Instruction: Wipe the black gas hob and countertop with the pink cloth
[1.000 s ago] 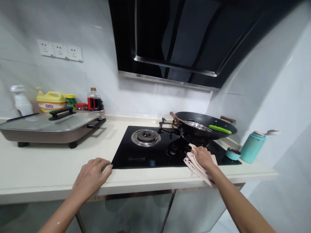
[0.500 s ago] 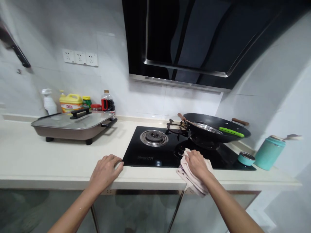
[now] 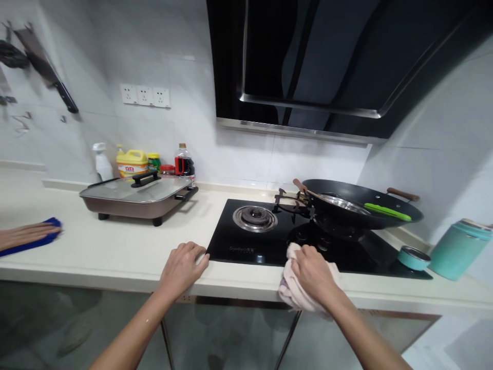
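My right hand (image 3: pixel 314 270) grips a crumpled pale pink cloth (image 3: pixel 290 290) at the front edge of the black glass gas stove (image 3: pixel 231 241). Part of the cloth hangs over the counter edge. My left hand (image 3: pixel 183 267) rests on the countertop, thumb apart from the bent fingers, its tips at the stove's front left corner. It holds nothing that I can see. The left burner (image 3: pixel 254 219) has no pot support on it. A black wok (image 3: pixel 339 186) sits on the right burner, with a steel bowl or lid (image 3: pixel 342 203) and a bright green handle (image 3: pixel 387 211) inside.
Another person's hand (image 3: pixel 19 237) presses a blue cloth (image 3: pixel 50 236) on the counter at far left. A lidded electric pan (image 3: pixel 127 206) stands left of the stove, bottles behind it. A loose pot support (image 3: pixel 295 205) touches the wok. A turquoise flask (image 3: pixel 460 249) and cup (image 3: pixel 414 258) stand right.
The view has turned left, bringing another person's hand with a blue cloth into sight. My right hand and the pink cloth have drawn back from the stove knobs toward the front edge.
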{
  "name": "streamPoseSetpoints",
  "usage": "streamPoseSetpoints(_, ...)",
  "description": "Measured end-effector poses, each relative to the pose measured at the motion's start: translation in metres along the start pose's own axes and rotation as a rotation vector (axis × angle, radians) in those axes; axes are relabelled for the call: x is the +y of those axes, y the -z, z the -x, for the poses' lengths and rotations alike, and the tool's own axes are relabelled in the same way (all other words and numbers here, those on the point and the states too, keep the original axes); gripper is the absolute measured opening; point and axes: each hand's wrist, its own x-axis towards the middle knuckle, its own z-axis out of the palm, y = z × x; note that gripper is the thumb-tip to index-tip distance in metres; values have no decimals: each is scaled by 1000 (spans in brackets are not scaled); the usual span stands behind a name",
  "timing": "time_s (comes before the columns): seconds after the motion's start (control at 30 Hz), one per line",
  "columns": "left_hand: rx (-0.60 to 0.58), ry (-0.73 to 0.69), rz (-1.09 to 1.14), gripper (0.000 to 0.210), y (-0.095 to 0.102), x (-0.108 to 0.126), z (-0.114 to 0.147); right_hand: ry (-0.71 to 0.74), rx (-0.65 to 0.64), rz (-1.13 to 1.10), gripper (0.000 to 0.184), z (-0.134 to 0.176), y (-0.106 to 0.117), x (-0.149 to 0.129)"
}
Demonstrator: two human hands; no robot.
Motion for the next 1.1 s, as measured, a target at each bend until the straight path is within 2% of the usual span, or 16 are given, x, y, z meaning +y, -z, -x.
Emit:
streamPoseSetpoints(0.07, 13, -2, -2, 34, -1, -1, 0, 105, -4, -36, 28, -6, 2, -24)
streamPoseSetpoints(0.17, 31, -2, 3, 31, -2, -2, 1, 217, -8, -86, 22, -34, -2, -57)
streamPoseSetpoints(0.3, 53, -5, 16, 28, -4, -4, 3, 212, -18, -116, 27, -91, -14, -75)
streamPoseSetpoints(0.43, 73, 3, 22, 28, -7, -7, 4, 1, -32, -95, 29, -139, -27, -59)
streamPoseSetpoints(0.53, 72, 26, 35, 27, -7, -6, 4, -156, -61, -75, 39, -155, -33, -41)
streamPoseSetpoints(0.6, 69, 38, 44, 27, -6, -5, 5, -202, -101, -75, 43, -160, -31, -33)
streamPoseSetpoints(0.67, 75, 44, 51, 25, -5, -4, 5, -193, -159, -88, 45, -160, -25, -24)
streamPoseSetpoints(0.73, 86, 50, 58, 25, -5, -3, 5, -143, -219, -95, 55, -159, -15, -13)
streamPoseSetpoints(0.87, 82, 52, 74, 25, -4, -1, 5, 50, -400, -98, 102, -150, 2, 13)
streamPoseSetpoints(0.97, 69, 64, 74, 26, -4, -1, 4, 131, -524, -83, 106, -149, -1, 23)
streamPoseSetpoints(1.1, 54, 67, 77, 28, -4, -2, 4, 86, -552, -62, 106, -166, -15, 29)
